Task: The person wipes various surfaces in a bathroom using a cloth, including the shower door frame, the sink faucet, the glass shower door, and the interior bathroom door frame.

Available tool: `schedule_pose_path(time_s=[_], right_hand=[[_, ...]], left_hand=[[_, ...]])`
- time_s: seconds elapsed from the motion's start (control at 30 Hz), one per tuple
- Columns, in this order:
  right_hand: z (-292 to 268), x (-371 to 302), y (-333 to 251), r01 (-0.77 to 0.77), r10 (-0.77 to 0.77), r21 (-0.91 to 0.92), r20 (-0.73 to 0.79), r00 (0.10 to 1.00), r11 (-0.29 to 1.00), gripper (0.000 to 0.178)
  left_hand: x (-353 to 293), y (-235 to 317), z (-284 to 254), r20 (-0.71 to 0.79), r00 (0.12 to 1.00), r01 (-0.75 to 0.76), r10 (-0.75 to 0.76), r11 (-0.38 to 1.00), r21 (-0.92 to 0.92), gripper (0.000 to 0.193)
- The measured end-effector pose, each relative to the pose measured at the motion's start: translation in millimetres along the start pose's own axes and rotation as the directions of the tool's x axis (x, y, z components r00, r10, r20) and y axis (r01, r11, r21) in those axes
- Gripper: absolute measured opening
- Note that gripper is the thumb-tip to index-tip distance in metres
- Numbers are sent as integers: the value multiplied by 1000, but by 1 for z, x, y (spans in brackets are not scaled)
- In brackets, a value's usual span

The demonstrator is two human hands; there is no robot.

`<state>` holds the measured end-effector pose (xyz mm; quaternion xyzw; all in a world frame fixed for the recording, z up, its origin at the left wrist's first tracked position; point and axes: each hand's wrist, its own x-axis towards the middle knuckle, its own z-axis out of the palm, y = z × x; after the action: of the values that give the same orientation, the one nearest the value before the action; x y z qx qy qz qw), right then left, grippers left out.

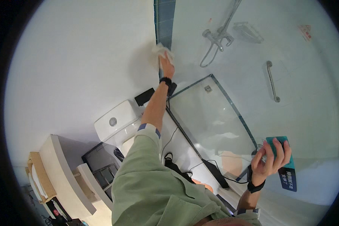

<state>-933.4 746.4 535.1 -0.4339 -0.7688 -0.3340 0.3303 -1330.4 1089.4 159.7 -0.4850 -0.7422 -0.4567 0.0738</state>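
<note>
Stretched far ahead, my left hand [167, 67] is closed on a crumpled white cloth [160, 52]. It presses the cloth to the narrow blue-grey strip [165, 22] where the white wall meets the glass. Off to the right, my right hand [269, 160] is raised with bent fingers over a teal and dark sign [288, 179], which seems to be on the glass. A round metal knob [261, 145] shows beside its index finger. Whether those fingers grip an edge or only press the surface is hidden. Both wrists wear black bands.
Below my left arm stands a white toilet [115, 122]. A shower mixer [218, 39], a soap shelf [248, 32] and a grab bar [273, 82] show through the glass. A black cable [229, 180] runs to my right wrist. A curved cabinet [66, 173] is at lower left.
</note>
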Motion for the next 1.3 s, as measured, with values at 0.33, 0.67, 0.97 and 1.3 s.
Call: schedule_pose_path(time_s=[0.33, 0.67, 0.97, 1.3], right_hand=[[8, -3, 1, 13, -13, 7, -56, 998, 1000, 20], [1, 7, 12, 145, -89, 376, -163, 983, 915, 21], [-44, -89, 11, 84, -69, 694, -48, 996, 715, 26], [-93, -217, 43, -426, 384, 588, 204, 900, 688, 21]], left_hand=[[-57, 24, -12, 336, 762, 499, -553, 173, -849, 60], [37, 281, -228, -203, 979, -138, -36, 614, -777, 60], [-213, 362, -211, -260, 945, -317, 199, 753, -577, 62], [-400, 426, -223, 133, 920, -218, 369, 762, -609, 67]])
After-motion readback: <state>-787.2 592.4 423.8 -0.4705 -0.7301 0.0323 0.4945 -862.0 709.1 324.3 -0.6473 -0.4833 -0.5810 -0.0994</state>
